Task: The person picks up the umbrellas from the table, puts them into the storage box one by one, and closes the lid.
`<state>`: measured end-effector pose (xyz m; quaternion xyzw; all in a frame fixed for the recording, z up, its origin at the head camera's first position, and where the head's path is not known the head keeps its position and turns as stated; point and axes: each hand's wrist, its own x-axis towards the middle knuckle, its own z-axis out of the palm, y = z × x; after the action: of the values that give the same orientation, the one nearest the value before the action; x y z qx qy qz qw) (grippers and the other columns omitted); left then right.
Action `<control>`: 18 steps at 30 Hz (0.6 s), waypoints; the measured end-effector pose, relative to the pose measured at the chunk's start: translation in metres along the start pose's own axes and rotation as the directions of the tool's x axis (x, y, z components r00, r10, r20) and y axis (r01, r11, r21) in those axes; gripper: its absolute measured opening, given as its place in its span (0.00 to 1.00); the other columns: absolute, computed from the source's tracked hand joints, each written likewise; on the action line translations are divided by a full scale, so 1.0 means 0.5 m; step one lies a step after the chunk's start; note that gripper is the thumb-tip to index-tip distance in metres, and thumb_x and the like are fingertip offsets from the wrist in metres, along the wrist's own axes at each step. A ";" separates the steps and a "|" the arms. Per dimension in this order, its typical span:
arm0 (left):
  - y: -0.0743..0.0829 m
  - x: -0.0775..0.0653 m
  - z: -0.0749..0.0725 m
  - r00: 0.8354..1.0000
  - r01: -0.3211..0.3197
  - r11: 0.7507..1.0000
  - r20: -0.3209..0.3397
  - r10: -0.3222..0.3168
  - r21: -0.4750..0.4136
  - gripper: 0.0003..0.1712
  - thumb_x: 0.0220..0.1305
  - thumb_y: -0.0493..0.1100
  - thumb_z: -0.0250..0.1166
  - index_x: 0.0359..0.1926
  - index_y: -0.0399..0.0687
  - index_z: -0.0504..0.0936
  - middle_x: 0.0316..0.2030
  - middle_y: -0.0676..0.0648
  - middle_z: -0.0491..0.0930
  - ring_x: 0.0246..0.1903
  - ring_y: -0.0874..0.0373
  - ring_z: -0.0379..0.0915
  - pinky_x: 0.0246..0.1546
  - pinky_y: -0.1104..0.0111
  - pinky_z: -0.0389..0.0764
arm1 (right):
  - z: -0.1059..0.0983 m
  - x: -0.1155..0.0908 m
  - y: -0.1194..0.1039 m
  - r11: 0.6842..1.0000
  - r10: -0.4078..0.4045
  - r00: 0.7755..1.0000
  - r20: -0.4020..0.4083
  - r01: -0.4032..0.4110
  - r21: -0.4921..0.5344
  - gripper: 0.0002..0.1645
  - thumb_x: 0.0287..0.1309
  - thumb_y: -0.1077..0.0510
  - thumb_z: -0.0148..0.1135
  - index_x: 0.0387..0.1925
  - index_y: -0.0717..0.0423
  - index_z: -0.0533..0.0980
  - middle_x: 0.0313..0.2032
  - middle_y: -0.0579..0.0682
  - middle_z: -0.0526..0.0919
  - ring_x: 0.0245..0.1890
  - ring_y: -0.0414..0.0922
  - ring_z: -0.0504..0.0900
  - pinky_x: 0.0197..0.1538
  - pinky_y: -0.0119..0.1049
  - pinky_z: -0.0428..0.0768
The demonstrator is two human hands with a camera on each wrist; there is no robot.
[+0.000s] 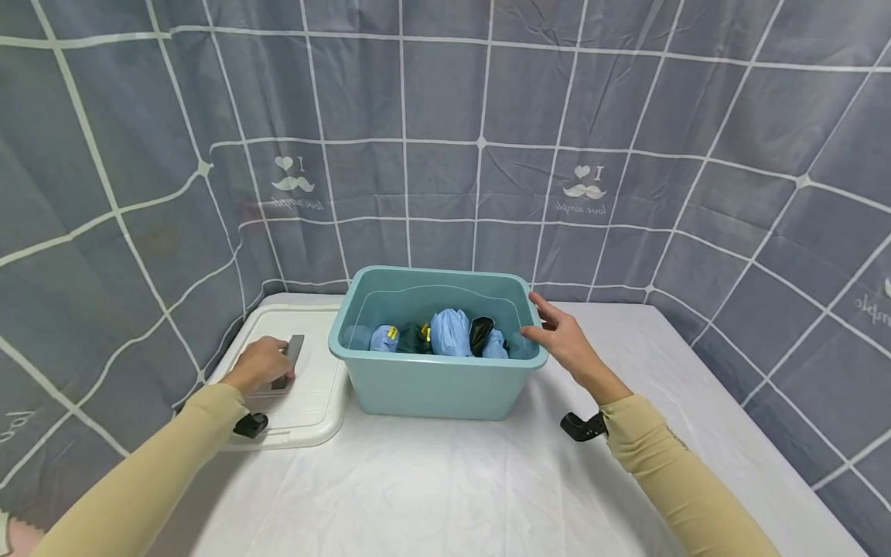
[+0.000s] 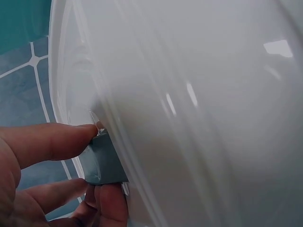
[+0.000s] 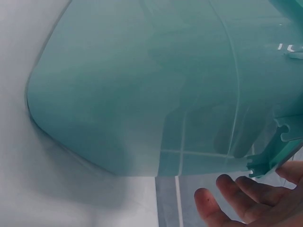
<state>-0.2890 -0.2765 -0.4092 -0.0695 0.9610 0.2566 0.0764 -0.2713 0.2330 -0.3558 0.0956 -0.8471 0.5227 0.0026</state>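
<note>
A light teal plastic bin stands on the white-covered table. Inside it are rolled fabric bundles: a large light-blue one, a dark green one, a black one and smaller blue ones. To the bin's left lies a white plastic lid with a grey handle piece. My left hand pinches this handle piece, thumb on one side and fingers on the other. At the bin's right rim is my right hand, its thumb over the edge and its fingers loosely extended outside, beside the wall.
A grey curtain with white grid lines surrounds the table at the back and sides. The white tablecloth spreads in front of the bin and to its right. Black wrist-worn devices sit below both hands.
</note>
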 end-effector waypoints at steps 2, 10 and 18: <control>0.000 0.000 -0.001 1.000 0.010 1.000 -0.004 -0.010 -0.004 0.45 0.52 0.37 0.68 0.69 0.22 0.63 0.64 0.21 0.67 0.50 0.37 0.73 0.53 0.46 0.76 | 0.002 0.001 -0.001 1.000 0.003 1.000 -0.002 -0.003 0.000 0.47 0.65 0.55 0.62 0.80 0.44 0.52 0.76 0.61 0.59 0.70 0.60 0.68 0.68 0.58 0.69; 0.007 -0.002 -0.019 1.000 -0.010 1.000 -0.007 0.010 -0.011 0.44 0.51 0.37 0.68 0.68 0.21 0.65 0.65 0.22 0.66 0.50 0.38 0.72 0.56 0.46 0.74 | 0.003 0.002 -0.001 1.000 0.018 1.000 -0.003 -0.018 0.026 0.47 0.65 0.56 0.63 0.80 0.44 0.52 0.76 0.60 0.60 0.71 0.59 0.68 0.68 0.57 0.69; 0.028 -0.003 -0.067 0.998 -0.056 0.998 -0.001 0.056 0.026 0.45 0.51 0.38 0.67 0.68 0.20 0.63 0.66 0.21 0.64 0.52 0.36 0.71 0.59 0.44 0.72 | 0.004 0.000 -0.002 0.999 0.015 1.000 0.003 -0.015 0.030 0.47 0.66 0.57 0.62 0.80 0.45 0.51 0.75 0.62 0.60 0.70 0.59 0.68 0.69 0.57 0.68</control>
<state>-0.2934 -0.2811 -0.3737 -0.0419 0.9659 0.2461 0.0690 -0.2708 0.2309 -0.3560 0.0898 -0.8397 0.5355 -0.0038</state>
